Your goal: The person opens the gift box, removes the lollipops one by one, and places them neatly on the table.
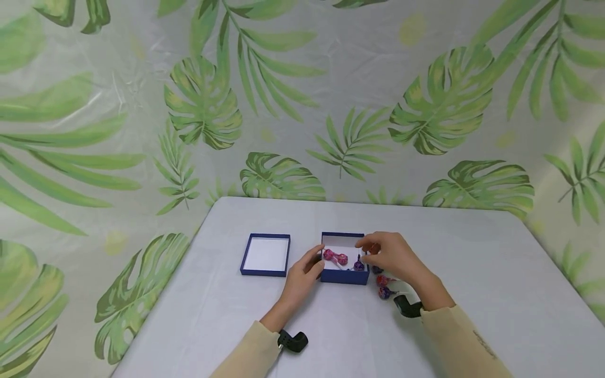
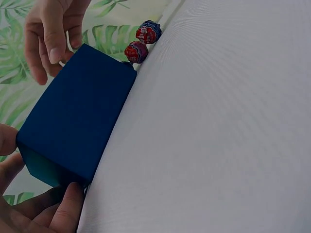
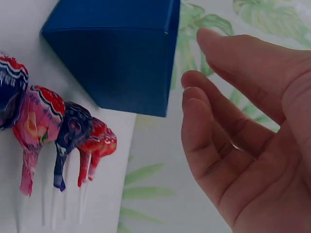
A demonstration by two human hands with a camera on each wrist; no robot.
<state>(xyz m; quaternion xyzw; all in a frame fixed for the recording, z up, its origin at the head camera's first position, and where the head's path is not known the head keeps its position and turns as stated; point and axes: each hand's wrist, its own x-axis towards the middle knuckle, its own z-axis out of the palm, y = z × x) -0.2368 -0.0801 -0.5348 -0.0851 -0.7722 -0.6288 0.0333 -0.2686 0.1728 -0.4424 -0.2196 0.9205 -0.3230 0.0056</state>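
Nearest you, your two sleeves enter from the bottom edge, a black wrist mount showing at each cuff. Your left hand (image 1: 304, 270) rests against the left wall of the open blue box (image 1: 344, 276); the left wrist view shows thumb and fingers bracing the near corner rather than wrapped round it, so I record this as a steadying touch with fingers largely straight. Your right hand (image 1: 389, 257) hovers over the box's right rim. The right wrist view shows its fingers (image 3: 209, 145) gently bent, palm open, with nothing between them; no wrapper or stick is pinched.

Status of contents: at least two wrapped lollipops lie inside the box, a pink pair (image 1: 334, 256) toward the left and a purple one (image 1: 359, 265) at the right. I judge these as already packed. Outstanding items: loose lollipops (image 1: 383, 286) lie on the table (image 1: 472, 273) just beside the box's right wall, partly hidden under your right hand in the head view; the right wrist view shows about four of them (image 3: 53, 131) in a row with their sticks. These remain to be loaded, so I judge the work as partly done, perhaps near the halfway mark.

Further out, the box lid (image 1: 266, 254) sits upturned on the table to the left, apart from the box and untouched. Closing is not yet done.

Beyond the table, a leaf-print backdrop (image 1: 302, 105)
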